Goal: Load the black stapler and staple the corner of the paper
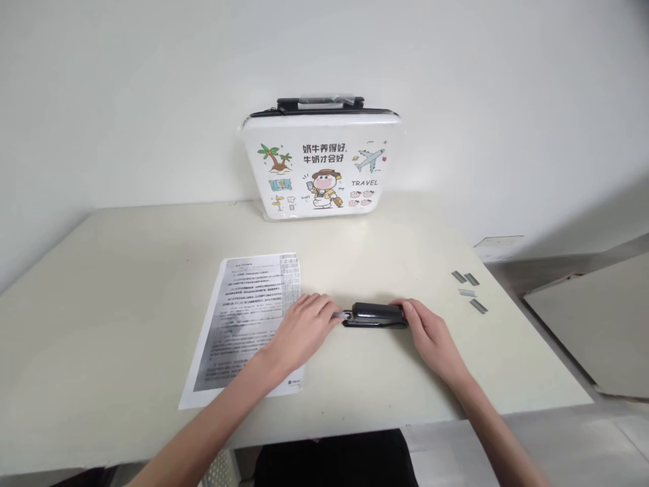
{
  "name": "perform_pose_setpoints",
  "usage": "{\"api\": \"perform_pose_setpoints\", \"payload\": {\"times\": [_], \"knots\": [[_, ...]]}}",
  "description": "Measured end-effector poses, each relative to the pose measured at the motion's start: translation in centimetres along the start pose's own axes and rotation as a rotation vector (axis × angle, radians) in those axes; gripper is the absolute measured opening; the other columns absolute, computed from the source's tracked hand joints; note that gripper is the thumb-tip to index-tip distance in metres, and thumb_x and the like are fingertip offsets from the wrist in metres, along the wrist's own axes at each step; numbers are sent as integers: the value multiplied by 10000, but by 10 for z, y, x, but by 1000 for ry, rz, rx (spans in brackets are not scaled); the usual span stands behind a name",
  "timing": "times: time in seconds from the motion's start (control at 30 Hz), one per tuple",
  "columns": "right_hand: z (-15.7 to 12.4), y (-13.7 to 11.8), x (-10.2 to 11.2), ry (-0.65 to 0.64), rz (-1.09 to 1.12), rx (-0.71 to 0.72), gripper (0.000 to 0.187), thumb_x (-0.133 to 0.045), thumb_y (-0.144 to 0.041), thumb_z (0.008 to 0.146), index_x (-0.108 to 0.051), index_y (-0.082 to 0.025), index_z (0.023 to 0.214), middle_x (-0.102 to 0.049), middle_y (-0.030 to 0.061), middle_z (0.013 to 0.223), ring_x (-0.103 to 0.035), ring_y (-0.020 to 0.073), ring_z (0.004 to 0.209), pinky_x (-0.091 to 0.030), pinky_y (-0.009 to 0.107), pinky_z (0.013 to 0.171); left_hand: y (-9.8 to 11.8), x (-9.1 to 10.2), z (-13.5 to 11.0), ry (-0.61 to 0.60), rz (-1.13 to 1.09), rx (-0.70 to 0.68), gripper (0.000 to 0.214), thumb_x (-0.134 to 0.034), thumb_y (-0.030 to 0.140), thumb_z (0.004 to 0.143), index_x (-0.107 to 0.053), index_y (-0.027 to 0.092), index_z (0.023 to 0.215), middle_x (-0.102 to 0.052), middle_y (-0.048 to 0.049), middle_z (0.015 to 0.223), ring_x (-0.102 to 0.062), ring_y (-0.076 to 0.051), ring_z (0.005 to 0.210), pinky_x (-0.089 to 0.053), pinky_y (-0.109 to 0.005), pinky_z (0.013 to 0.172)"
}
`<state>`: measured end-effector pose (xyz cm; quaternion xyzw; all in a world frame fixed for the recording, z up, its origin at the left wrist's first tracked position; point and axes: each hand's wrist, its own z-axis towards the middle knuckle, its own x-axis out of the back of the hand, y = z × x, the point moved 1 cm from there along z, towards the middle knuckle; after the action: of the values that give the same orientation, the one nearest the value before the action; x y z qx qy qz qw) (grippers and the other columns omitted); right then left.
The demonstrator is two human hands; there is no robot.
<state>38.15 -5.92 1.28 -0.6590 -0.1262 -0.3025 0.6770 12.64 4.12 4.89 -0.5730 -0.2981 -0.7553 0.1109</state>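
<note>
A black stapler [378, 314] lies lengthwise on the table, its front end pointing left. My right hand [428, 335] grips its rear end, the thumb and fingers closed around it. At the front end, my left hand [307, 328] pinches a small grey metal strip [339, 314] that meets the stapler's mouth. The fingers partly cover this strip, so whether it is a staple strip or part of the stapler is unclear. Under my left wrist lies a printed sheet of paper [243, 325], its right side partly covered by the hand and forearm.
Several loose grey staple strips [471, 287] lie to the right on the cream table [126, 270]. A white case with cartoon prints [322, 169] and a black handle stands at the back against the wall. The table's right edge drops off beside a board [593, 318] near the floor.
</note>
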Motion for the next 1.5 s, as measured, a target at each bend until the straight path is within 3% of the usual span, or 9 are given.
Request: {"api": "perform_pose_setpoints", "payload": {"times": [0.23, 0.47, 0.8, 0.97, 1.07, 1.17, 1.3, 1.43, 1.5], "knots": [[-2, 4, 1, -31, -7, 48, 392, -465, -537, 1065, -676, -258, 1241, -727, 88, 1231, -659, 267, 1102, -505, 399, 970, -16, 8, -14, 4, -197, 93, 170, -594, 345, 1065, -693, 224, 1129, -733, -49, 1094, -680, -254, 1033, -523, -401, 916], [0, 10, 2, -148, -5, 180, 344, -670, -526, 972, -680, -296, 1228, -731, 85, 1238, -644, 304, 1169, -507, 466, 1030, -29, 17, -33, -172, -489, -8, 196, -682, 424, 1013, -766, 315, 1154, -780, -20, 1074, -691, -228, 1045, -521, -360, 913], [1, 5, 4, -181, 10, 203, 288, -705, -529, 951, -722, -287, 1107, -758, 68, 1104, -681, 284, 1052, -530, 426, 951, -32, -10, 31, -98, -324, -277, 412, -697, 648, 920, -734, 240, 873, -722, -18, 837, -660, -214, 858, -461, -334, 818], [-2, 3, 3, -185, 16, 171, 310, -684, -545, 959, -714, -272, 1103, -751, 77, 1067, -684, 276, 990, -545, 403, 881, -28, -18, 30, -59, -203, -253, 427, -681, 649, 929, -694, 230, 842, -684, -17, 814, -647, -210, 828, -462, -335, 804], [-3, 3, 2, -177, 31, 165, 323, -692, -550, 954, -710, -269, 1112, -749, 86, 1091, -679, 283, 1016, -543, 415, 897, -21, -7, 9, -7, -153, -174, 343, -693, 561, 960, -687, 219, 935, -695, -33, 911, -654, -230, 903, -491, -358, 857], [-5, 5, 1, -175, 36, 157, 335, -703, -550, 946, -709, -275, 1137, -750, 93, 1132, -675, 294, 1050, -541, 438, 923, -18, 14, -36, 21, -129, -58, 262, -684, 449, 1002, -675, 237, 1157, -710, -64, 1138, -650, -258, 1108, -505, -402, 974], [-7, 9, 0, -169, 36, 151, 333, -716, -535, 941, -709, -279, 1154, -748, 87, 1162, -673, 291, 1066, -537, 440, 937, -20, 34, -119, -44, -37, 85, 590, -711, 518, 967, -546, 312, 1494, -538, -84, 1578, -430, -334, 1494, -391, -514, 1208], [-8, 10, 0, -176, 26, 150, 327, -725, -539, 932, -721, -281, 1132, -751, 80, 1155, -670, 297, 1084, -530, 444, 952, -9, 27, -178, -132, 68, 68, 1049, -727, 724, 851, -269, 285, 1686, -395, -112, 1685, -268, -413, 1583, -334, -617, 1239], [-10, 8, 1, -191, 18, 158, 324, -730, -542, 928, -730, -285, 1125, -751, 78, 1152, -668, 301, 1095, -530, 447, 960, 2, 20, -191, -122, 85, 39, 1047, -751, 686, 853, -269, 273, 1686, -406, -104, 1680, -287, -411, 1576, -333, -623, 1243]]}}
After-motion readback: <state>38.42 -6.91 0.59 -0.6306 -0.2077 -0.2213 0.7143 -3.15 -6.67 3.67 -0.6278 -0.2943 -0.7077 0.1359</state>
